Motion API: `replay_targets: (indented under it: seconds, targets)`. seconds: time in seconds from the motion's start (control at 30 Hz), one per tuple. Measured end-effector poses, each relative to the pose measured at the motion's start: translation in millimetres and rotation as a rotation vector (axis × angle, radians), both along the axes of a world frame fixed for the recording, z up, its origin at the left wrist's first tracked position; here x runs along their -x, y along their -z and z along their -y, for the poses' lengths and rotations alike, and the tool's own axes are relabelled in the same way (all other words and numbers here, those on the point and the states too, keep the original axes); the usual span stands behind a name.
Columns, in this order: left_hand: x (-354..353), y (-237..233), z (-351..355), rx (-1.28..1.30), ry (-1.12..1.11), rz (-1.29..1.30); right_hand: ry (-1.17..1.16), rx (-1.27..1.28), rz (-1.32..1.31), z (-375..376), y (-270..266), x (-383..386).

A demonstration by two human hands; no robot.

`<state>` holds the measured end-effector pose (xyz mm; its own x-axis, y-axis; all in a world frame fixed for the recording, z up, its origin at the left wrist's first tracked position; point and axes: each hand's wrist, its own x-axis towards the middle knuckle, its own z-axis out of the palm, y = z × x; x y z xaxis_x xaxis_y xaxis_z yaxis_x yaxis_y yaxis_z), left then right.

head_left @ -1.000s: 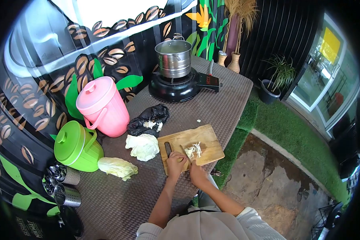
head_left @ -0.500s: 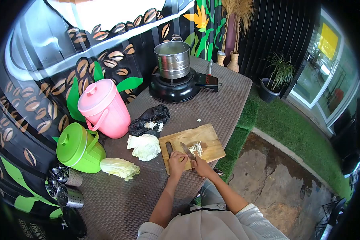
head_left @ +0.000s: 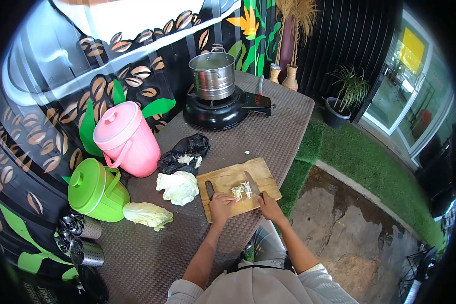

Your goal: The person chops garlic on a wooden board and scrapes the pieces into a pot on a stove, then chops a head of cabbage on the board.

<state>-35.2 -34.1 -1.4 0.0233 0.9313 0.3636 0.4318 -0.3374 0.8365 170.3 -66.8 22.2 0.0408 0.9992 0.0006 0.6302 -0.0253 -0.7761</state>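
A knife (head_left: 252, 183) with a metal blade is in my right hand (head_left: 270, 209), whose fingers wrap round its handle at the right side of the wooden cutting board (head_left: 262, 171). Its blade points away from me, just right of a small pile of pale chopped strips (head_left: 242, 191). My left hand (head_left: 221, 206) rests over the board's near left part, fingers drawn together close to the strips; whatever they pinch is too small to make out. A dark elongated slot (head_left: 210, 190) shows at the board's left end.
Left of the board lie a cabbage (head_left: 178, 188), a napa cabbage (head_left: 147, 216) and a black plastic bag (head_left: 195, 147) with scraps. Pink (head_left: 131, 147) and green (head_left: 97, 195) lidded buckets stand by the wall. A steel pot (head_left: 212, 78) sits on a black stove (head_left: 215, 114).
My right hand has moved the knife rightward, from the left side of the strips to their right. My left hand stays near the same spot on the board. The view has shifted slightly.
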Motion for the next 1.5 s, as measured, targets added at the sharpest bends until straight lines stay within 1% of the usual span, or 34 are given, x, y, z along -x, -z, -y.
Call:
replay_targets:
  seconds: [0.03, 0.07, 0.13, 0.17, 0.23, 0.27, 0.33, 0.37, 0.47, 0.6, 0.67, 0.77, 0.9, 0.93, 1.0, 1.03, 1.1, 1.13, 1.2, 1.23, 1.3, 1.33, 1.4, 1.5]
  targets:
    - [0, -2, 1, -0.001, 0.002, -0.001, -0.008, -0.058, 0.051, -1, 1, -4]
    - [-1, -3, 2, 0.018, -0.024, 0.016, -0.004, -0.059, 0.051, 0, 3, -6]
    - [-4, -8, 4, 0.037, -0.045, 0.034, 0.098, -0.025, 0.246, 4, -3, -5]
    - [-3, -10, 5, 0.002, -0.031, 0.010, 0.099, -0.023, 0.247, 6, -5, -4]
    - [-3, -10, 7, -0.033, -0.019, -0.015, 0.024, 0.095, 0.325, 6, -10, 5]
    - [-4, -11, 7, -0.033, -0.026, 0.018, 0.023, 0.095, 0.325, 6, -6, 9]
    - [-3, -8, 7, -0.035, -0.032, 0.049, -0.077, 0.032, 0.458, 4, -1, 22]
    - [-3, -6, 6, -0.058, -0.033, 0.048, -0.116, 0.015, 0.484, 5, 1, 24]
    - [1, -1, 8, -0.080, -0.037, 0.021, -0.168, -0.029, 0.495, 6, -4, 30]
    - [4, -1, 15, -0.096, -0.037, -0.021, -0.144, -0.041, 0.466, 9, -5, 24]
    - [4, -4, 18, -0.097, -0.036, -0.019, -0.083, -0.064, 0.478, 12, -8, 21]
    - [6, -5, 20, -0.090, -0.023, -0.011, -0.153, -0.069, 0.540, 13, -3, 19]
    - [4, -8, 21, -0.057, -0.024, 0.028, -0.165, -0.132, 0.548, 19, -9, 23]
    - [4, -9, 23, -0.057, -0.026, 0.028, -0.120, -0.142, 0.552, 20, -13, 24]
    - [3, -13, 25, -0.135, -0.073, -0.038, -0.072, -0.155, 0.553, 22, -17, 23]
    - [1, -16, 25, -0.139, -0.070, -0.040, -0.074, -0.206, 0.533, 23, -17, 20]
    - [-4, -25, 25, -0.124, -0.150, -0.115, -0.072, -0.256, 0.508, 26, -20, 16]
    - [-7, -32, 23, -0.126, -0.149, -0.119, -0.074, -0.271, 0.487, 29, -23, 15]
    - [-13, -46, 14, -0.212, -0.029, -0.119, -0.080, -0.290, 0.465, 31, -24, 16]
    - [-15, -45, 9, -0.215, -0.033, -0.119, -0.078, -0.315, 0.444, 33, -23, 16]
    - [-19, -40, 0, -0.320, -0.023, -0.194, -0.080, -0.340, 0.426, 36, -23, 14]
    - [-19, -37, -3, -0.321, -0.025, -0.192, -0.091, -0.328, 0.418, 37, -23, 13]
    - [-16, -33, -7, -0.232, -0.023, -0.278, -0.097, -0.316, 0.410, 38, -25, 10]
    - [-19, -27, -11, -0.185, -0.033, -0.309, -0.115, -0.324, 0.403, 39, -28, 4]
